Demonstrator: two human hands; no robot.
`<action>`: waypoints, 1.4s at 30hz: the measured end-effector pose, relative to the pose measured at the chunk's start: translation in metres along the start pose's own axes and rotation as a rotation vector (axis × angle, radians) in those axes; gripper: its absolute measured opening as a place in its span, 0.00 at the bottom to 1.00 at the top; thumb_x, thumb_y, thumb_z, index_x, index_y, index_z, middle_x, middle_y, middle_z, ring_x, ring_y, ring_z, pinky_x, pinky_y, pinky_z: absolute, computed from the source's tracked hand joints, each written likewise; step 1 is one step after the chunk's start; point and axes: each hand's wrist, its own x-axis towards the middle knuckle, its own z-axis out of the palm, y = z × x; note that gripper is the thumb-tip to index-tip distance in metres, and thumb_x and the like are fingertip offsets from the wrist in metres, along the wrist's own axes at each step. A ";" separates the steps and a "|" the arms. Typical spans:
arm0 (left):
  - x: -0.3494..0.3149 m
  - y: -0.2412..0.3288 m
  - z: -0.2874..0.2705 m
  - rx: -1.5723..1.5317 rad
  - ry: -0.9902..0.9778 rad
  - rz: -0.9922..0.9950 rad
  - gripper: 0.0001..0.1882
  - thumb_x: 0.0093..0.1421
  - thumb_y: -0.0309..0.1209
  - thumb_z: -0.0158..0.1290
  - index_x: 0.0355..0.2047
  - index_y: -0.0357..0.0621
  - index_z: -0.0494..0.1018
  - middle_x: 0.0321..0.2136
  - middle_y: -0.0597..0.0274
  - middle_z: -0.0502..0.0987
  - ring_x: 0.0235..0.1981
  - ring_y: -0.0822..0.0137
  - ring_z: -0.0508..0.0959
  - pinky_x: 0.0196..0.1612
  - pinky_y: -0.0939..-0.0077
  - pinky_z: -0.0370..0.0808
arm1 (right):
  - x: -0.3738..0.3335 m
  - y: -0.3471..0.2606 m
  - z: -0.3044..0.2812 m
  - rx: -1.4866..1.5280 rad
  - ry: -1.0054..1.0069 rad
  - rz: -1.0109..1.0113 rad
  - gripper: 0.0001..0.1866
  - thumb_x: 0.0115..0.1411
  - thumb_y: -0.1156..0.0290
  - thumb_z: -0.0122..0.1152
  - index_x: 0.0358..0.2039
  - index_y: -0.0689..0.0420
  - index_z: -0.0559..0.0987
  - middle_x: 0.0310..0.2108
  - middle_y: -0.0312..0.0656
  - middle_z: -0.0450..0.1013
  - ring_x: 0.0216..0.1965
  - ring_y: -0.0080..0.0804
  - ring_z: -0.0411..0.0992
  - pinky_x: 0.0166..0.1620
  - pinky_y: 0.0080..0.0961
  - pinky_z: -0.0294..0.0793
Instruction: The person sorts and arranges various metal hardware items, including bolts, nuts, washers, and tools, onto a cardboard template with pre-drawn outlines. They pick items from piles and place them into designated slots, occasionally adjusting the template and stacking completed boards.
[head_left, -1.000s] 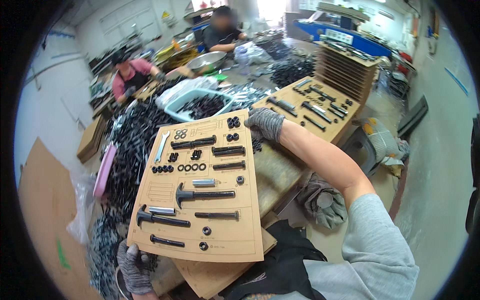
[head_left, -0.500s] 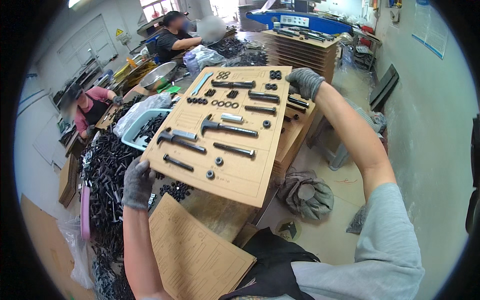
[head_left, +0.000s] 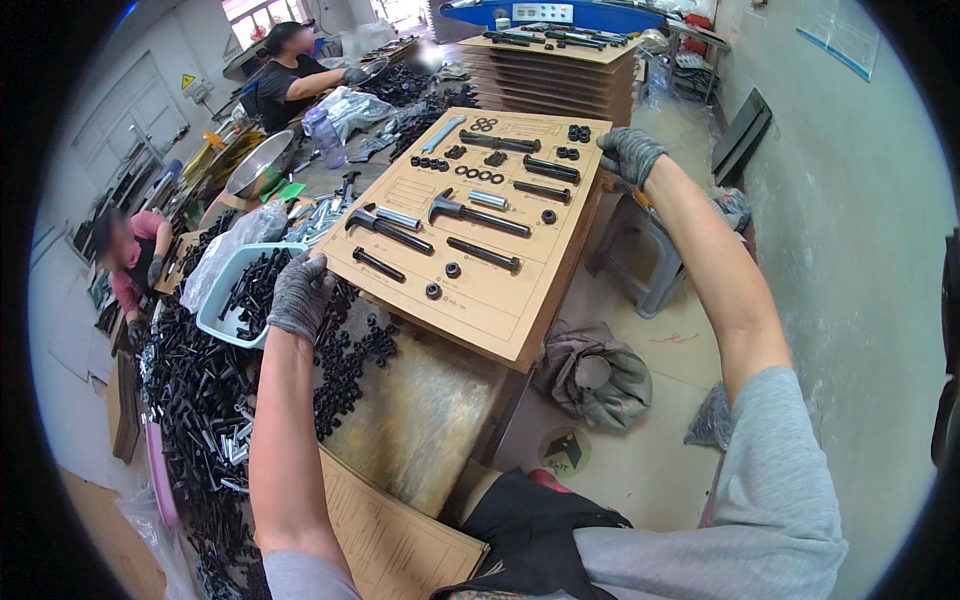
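Note:
Both my hands wear grey knitted gloves and hold a brown cardboard sheet [head_left: 500,318] by its edges. My left hand [head_left: 303,295] is closed on the near left corner, and my right hand [head_left: 632,157] grips the far right corner. Black bolts [head_left: 483,253], two black parts with hooked heads [head_left: 480,212], silver sleeves [head_left: 488,200], nuts, rings and a light blue wrench [head_left: 442,135] lie in rows on it. The sheet is over a stack of similar boards at the table's right edge; whether it rests fully on them I cannot tell.
Beside my left hand stands a light blue tub [head_left: 222,300] of black bolts, amid heaped black hardware [head_left: 200,400]. Printed cardboard sheets [head_left: 390,530] lie nearest me. A grey stool [head_left: 645,255] and sack [head_left: 595,375] are at right. Two people work at the far left.
The cardboard sheet has moved right and away from me, coming down over the stack, with both hands still on it. My view has shifted too.

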 end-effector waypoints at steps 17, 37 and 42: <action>0.015 -0.013 -0.004 0.048 0.041 0.014 0.10 0.61 0.25 0.49 0.43 0.39 0.71 0.32 0.62 0.75 0.28 0.72 0.76 0.27 0.83 0.75 | 0.025 0.030 -0.002 -0.672 -0.124 -0.297 0.03 0.56 0.72 0.57 0.31 0.56 0.77 0.26 0.39 0.74 0.24 0.30 0.72 0.25 0.29 0.74; -0.320 -0.122 -0.154 0.893 0.677 0.264 0.12 0.62 0.33 0.51 0.41 0.39 0.76 0.37 0.48 0.80 0.40 0.56 0.80 0.47 0.67 0.73 | -0.328 0.139 0.271 -0.729 -0.790 -1.018 0.07 0.57 0.72 0.57 0.36 0.51 0.80 0.34 0.46 0.77 0.38 0.44 0.76 0.42 0.36 0.75; -0.337 -0.120 -0.142 0.972 0.597 0.239 0.12 0.61 0.35 0.52 0.40 0.41 0.77 0.36 0.50 0.80 0.39 0.53 0.79 0.46 0.66 0.74 | -0.196 0.220 0.410 -1.572 -0.751 -0.911 0.20 0.53 0.73 0.53 0.48 0.48 0.77 0.47 0.46 0.75 0.49 0.45 0.73 0.51 0.39 0.73</action>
